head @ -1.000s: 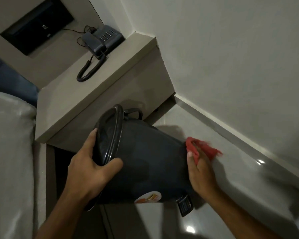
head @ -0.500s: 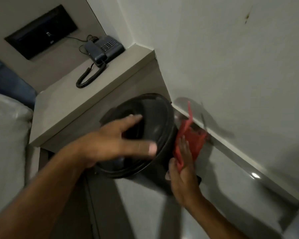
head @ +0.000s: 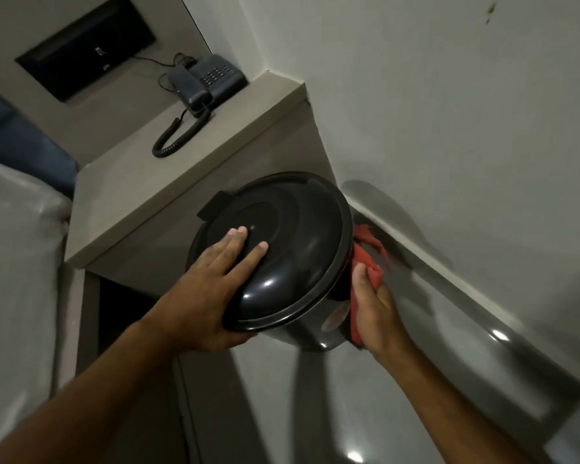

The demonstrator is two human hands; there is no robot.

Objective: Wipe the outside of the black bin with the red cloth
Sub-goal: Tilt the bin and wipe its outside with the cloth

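The black bin [head: 295,249] stands near the room's corner, tilted toward me, its closed glossy lid facing the camera. My left hand [head: 215,289] lies on the lid, fingers spread over the top and thumb under the lid's near rim, gripping it. My right hand [head: 375,309] presses the red cloth [head: 365,259] against the bin's right side wall; part of the cloth sticks out above my fingers. A round sticker [head: 335,318] shows on the bin's body below the lid. The bin's base is hidden.
A grey bedside ledge [head: 168,192] with a dark corded telephone [head: 208,82] is just behind the bin. The white wall [head: 449,128] and its skirting [head: 466,289] run close on the right. A bed [head: 17,262] lies at the left. Glossy floor tiles [head: 349,413] are below.
The bin went from lying tilted with its side up to standing with the lid facing me. My left hand shifted from the rim onto the lid. The cloth hand moved down the right side.
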